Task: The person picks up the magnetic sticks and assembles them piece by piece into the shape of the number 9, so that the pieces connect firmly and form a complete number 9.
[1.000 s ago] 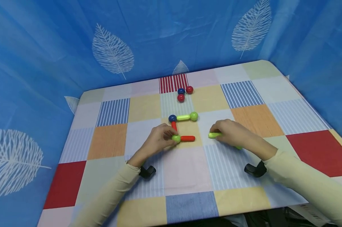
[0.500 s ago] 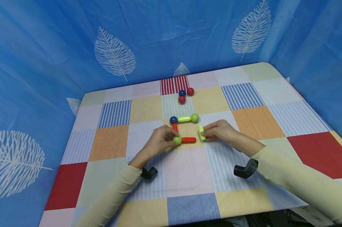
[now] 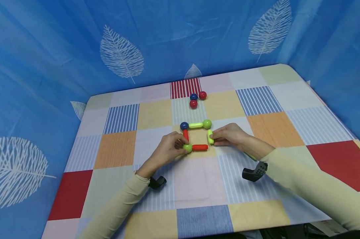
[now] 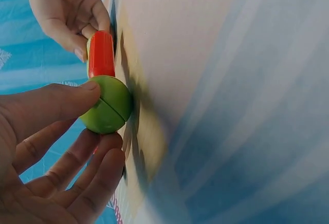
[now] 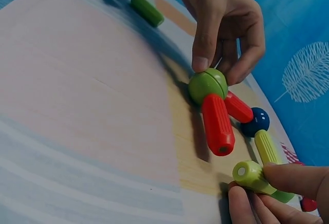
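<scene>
- One near green ball (image 3: 187, 148) sits pinched in the left hand (image 3: 166, 147), with a red rod (image 3: 200, 147) attached.
- The right hand (image 3: 232, 136) pinches a yellow-green rod (image 3: 210, 136) just beside the far green ball (image 3: 207, 124); whether they touch, I cannot tell.
- Two red balls (image 3: 193, 104) and a blue ball (image 3: 193, 96) lie farther back on the cloth (image 3: 198, 179).

Lime green on near ball (image 3: 187, 148) and far ball (image 3: 207, 124). Dark blue on corner ball (image 3: 184, 125). Bright red on near stick (image 3: 200, 147) and side stick (image 3: 185, 134). Yellowish green on far stick (image 3: 196, 125) and right-hand stick (image 3: 210, 136). Red on two loose balls (image 3: 202, 95), dark blue on third ball (image 3: 193, 96). Patchwork on tablecloth (image 3: 198, 179): red, orange, yellow, pastels, blue-and-white and red-and-white stripes. White leaf prints on blue curtain (image 3: 174, 39). Cream on sleeves (image 3: 305, 179).
</scene>
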`<state>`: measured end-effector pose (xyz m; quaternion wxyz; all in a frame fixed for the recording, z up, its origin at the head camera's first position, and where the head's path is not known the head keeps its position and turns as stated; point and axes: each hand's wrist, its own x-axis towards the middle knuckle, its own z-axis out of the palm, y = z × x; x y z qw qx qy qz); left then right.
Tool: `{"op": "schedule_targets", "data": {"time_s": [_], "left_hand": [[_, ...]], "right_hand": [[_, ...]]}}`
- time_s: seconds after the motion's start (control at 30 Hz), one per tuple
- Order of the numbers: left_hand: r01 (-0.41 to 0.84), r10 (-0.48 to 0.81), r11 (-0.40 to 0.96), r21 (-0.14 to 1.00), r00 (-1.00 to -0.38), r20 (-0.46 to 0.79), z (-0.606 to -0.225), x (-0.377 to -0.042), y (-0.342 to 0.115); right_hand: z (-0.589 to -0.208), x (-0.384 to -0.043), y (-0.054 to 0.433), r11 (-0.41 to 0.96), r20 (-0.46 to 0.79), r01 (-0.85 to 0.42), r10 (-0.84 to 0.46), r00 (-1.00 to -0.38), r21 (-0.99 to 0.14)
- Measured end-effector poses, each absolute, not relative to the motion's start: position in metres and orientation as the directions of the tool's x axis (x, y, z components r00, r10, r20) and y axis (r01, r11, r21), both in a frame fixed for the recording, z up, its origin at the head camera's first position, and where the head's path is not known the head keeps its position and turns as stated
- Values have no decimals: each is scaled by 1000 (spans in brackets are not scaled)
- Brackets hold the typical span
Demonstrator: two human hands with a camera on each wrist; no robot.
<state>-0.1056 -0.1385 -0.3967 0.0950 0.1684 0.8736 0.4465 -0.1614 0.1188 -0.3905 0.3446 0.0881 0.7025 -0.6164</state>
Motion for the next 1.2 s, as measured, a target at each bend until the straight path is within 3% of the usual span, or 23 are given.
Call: {"op": "schedule_targets", "data": {"time_s": [0.53, 0.77, 0.87, 1.0, 1.1, 1.2], "left_hand": [[204, 361, 569, 797, -932, -19, -396, -104, -134], [251, 372, 562, 788, -928, 30, -399, -104, -134], [250, 373, 564, 787, -927, 27, -399, -105, -134], [246, 374, 567, 786, -927, 21, -397, -105, -135], [235, 368, 568, 789, -930, 12, -396, -105, -135], [218, 362, 563, 798, -932, -1, -398, -102, -135]], "right_hand": [[-390, -170, 115, 190, -592, 561, -299, -748, -806], [-390, -169, 115, 231, -557, 507, -308, -771, -830], [-385, -168, 116, 361, -519, 407, -304, -799, -839], [-368, -172, 116, 623, -388, 137, -288, -875, -770], [-356, -192, 113, 743, -211, -68, -276, -938, -666], [-356, -225, 106, 797, -81, -164, -257, -963, -582]]}}
